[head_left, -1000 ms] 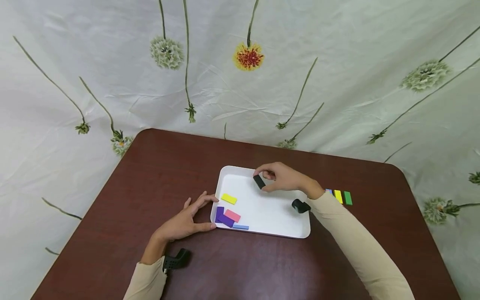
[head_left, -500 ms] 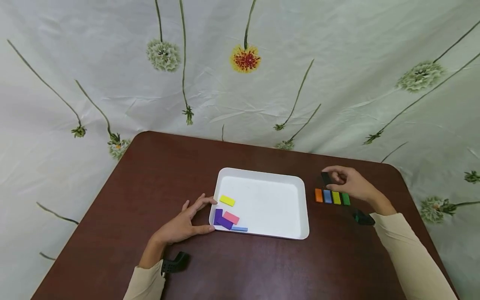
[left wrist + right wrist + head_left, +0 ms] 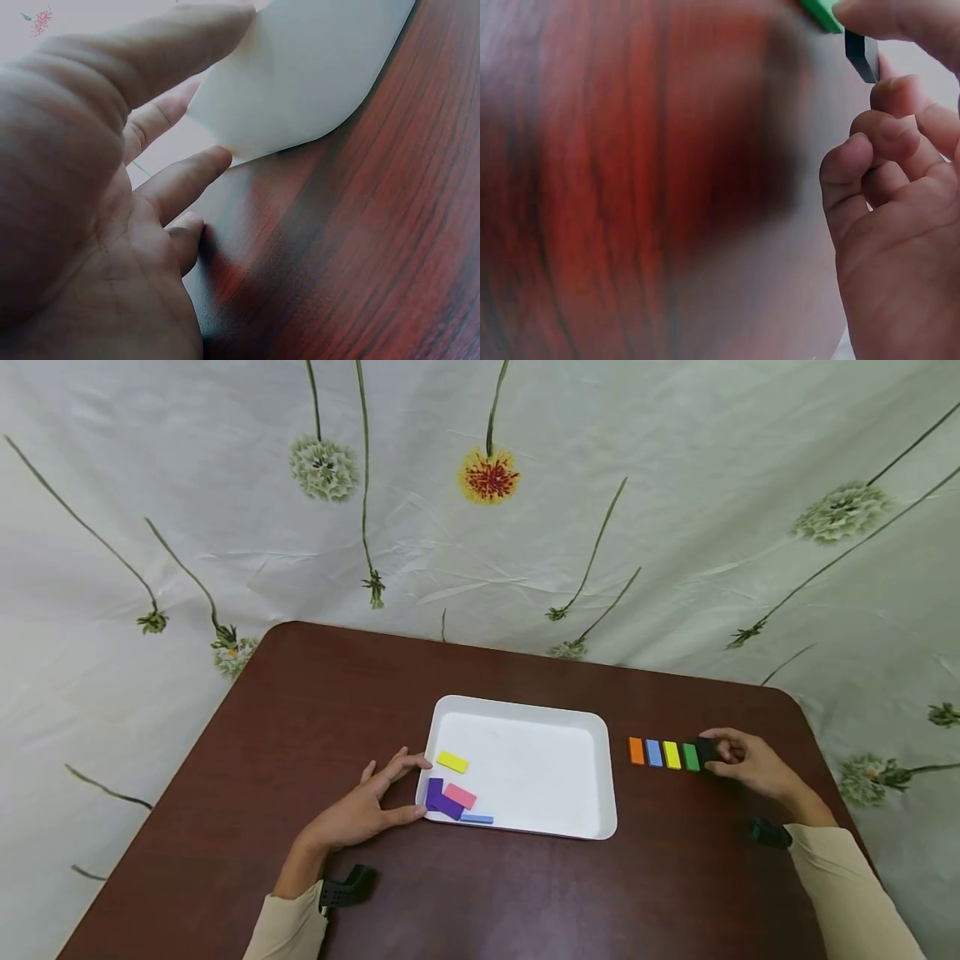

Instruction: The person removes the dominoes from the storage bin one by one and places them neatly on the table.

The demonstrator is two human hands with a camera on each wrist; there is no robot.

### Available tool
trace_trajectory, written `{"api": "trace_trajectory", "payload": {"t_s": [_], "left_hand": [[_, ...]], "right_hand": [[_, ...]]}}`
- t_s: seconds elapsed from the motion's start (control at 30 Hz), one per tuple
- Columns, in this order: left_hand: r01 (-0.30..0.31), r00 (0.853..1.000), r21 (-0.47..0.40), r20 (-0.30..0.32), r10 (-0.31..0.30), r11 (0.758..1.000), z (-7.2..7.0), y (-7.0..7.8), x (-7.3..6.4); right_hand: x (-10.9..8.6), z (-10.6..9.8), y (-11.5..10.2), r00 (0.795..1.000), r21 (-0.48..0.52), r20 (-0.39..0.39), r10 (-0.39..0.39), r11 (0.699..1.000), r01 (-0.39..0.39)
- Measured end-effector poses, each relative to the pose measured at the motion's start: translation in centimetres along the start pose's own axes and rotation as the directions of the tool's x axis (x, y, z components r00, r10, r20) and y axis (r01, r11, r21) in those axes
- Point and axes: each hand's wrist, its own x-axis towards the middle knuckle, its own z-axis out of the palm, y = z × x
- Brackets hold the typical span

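My right hand (image 3: 756,767) pinches a small black rectangular block (image 3: 704,748) between thumb and fingers, at the right end of a row. Beside it in that row lie a green block (image 3: 691,757), a yellow block (image 3: 671,755), a blue block (image 3: 654,753) and an orange block (image 3: 636,751). The right wrist view has the black block (image 3: 861,57) tilted close to the green one (image 3: 823,13). At the left side of a white tray (image 3: 525,704), my left hand (image 3: 358,814) touches the rim with thumb and fingertips, its fingers extended.
Inside the tray's left part lie a yellow block (image 3: 453,762), a pink block (image 3: 460,795), overlapping purple blocks (image 3: 447,807) and a light blue block (image 3: 477,819) along the near wall. Everything stands on a dark red-brown table (image 3: 480,893), with a flower-printed cloth (image 3: 420,527) behind it.
My right hand has carried the black block from above the tray rightward, past the row, and lowered it to the right of the green block. My left hand stays at the tray.
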Motion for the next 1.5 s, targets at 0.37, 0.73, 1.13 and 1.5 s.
{"api": "trace_trajectory", "payload": {"t_s": [0.37,0.73,1.13,1.5], "left_hand": [[0.000,1.000,0.018,-0.008,0.000,1.000,0.0,0.0,0.3],[-0.002,1.000,-0.012,-0.016,0.001,1.000,0.1,-0.1,0.0],[-0.007,1.000,-0.018,-0.013,0.007,1.000,0.1,-0.2,-0.1],[0.007,1.000,-0.017,-0.003,-0.007,1.000,0.2,-0.2,0.1]], "right_hand": [[-0.3,-0.1,0.5,1.000,-0.001,0.011,0.020,1.000,-0.020],[-0.3,0.0,0.7,0.999,-0.004,0.025,0.041,0.999,-0.041],[-0.5,0.1,0.8,0.998,-0.006,0.033,0.055,0.998,-0.055],[1.3,0.0,-2.4,0.998,0.029,0.028,-0.055,0.998,0.054]]}}
